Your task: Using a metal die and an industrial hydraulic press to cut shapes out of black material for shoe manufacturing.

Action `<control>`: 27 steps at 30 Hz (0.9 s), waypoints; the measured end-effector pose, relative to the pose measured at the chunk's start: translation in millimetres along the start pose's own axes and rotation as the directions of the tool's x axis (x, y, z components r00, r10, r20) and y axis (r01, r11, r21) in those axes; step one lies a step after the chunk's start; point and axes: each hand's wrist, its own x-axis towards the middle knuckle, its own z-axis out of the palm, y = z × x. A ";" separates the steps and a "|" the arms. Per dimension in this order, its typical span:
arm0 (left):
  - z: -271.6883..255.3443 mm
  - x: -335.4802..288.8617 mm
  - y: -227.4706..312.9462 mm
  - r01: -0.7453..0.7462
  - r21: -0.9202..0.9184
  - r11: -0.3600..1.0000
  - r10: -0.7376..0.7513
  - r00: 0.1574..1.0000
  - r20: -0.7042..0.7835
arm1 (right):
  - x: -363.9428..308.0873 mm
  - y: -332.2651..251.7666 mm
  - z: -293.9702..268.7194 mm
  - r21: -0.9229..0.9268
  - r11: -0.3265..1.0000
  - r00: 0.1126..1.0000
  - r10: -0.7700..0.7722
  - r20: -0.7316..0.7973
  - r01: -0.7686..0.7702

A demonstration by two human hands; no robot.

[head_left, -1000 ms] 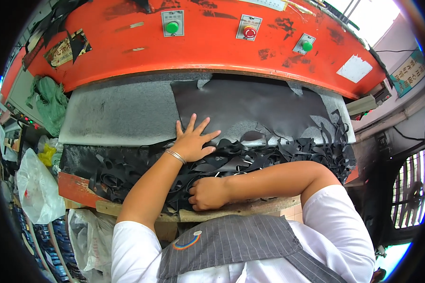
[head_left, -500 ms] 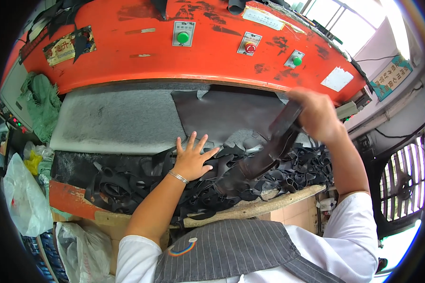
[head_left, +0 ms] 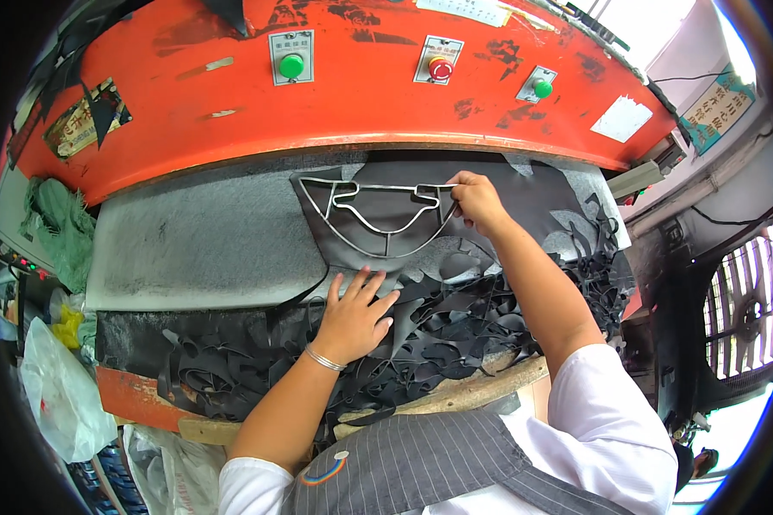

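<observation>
My right hand [head_left: 479, 204] grips the right end of a curved metal cutting die [head_left: 388, 233], a boat-shaped frame of thin strips with cross struts. The die lies on a dark brown leather sheet [head_left: 520, 196], near its left edge. That sheet rests on the grey cutting board [head_left: 197, 232] and has cut-out gaps along its near side. My left hand [head_left: 352, 319] is spread at the board's near edge, below the die, with its fingertips by the leather. Beneath its palm lies a heap of dark leather scraps [head_left: 455, 330].
Behind the board rises the orange press beam [head_left: 361, 112], with a green button [head_left: 291, 66], a red button [head_left: 441, 69] and another green button [head_left: 542, 88]. Plastic bags [head_left: 60, 390] hang at the left. A black fan [head_left: 739, 322] stands at the right.
My right hand has come left and down from the right side, where it held a blurred dark shape. The metal die now lies on the leather. My left hand stays spread near the scraps.
</observation>
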 end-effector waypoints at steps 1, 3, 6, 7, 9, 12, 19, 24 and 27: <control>-0.9 2.2 0.3 -0.002 -0.007 1.000 0.002 1.000 -0.001 | 6.8 6.4 3.8 -0.001 0.999 0.999 0.035 0.012 -0.035; -5.4 1.9 -2.1 0.003 -0.010 1.000 -0.003 1.000 0.002 | 16.3 11.2 11.4 -0.010 0.998 0.997 0.062 0.044 -0.062; -13.8 6.6 -6.8 0.000 -0.042 0.999 0.000 1.000 0.002 | 29.3 17.2 17.1 -0.031 0.996 0.992 0.091 0.084 -0.088; -18.1 9.0 -4.8 -0.010 -0.052 0.999 0.006 0.997 -0.072 | 32.7 19.1 17.7 -0.041 0.995 0.991 0.095 0.092 -0.091; -21.7 10.5 -10.9 0.053 -0.115 0.992 -0.070 0.986 -0.151 | 34.7 22.1 18.4 -0.049 0.994 0.988 0.103 0.113 -0.098; -35.5 21.6 -32.4 0.217 -0.291 0.932 -0.321 0.868 -0.379 | 21.8 22.2 8.1 -0.203 0.970 0.978 0.161 0.133 -0.132; -35.5 51.9 -112.4 0.451 -0.478 0.754 -0.625 0.718 -0.307 | -28.6 46.2 16.3 -0.522 0.710 0.880 -0.409 0.240 0.472; -15.0 66.5 -117.4 0.567 -0.114 0.816 -0.572 0.761 -0.305 | -14.5 77.6 22.7 -0.568 0.609 0.802 -0.573 0.168 0.554; -19.2 68.1 -120.4 0.544 -0.181 0.819 -0.574 0.776 -0.263 | -12.7 79.9 21.9 -0.547 0.616 0.790 -0.596 0.148 0.567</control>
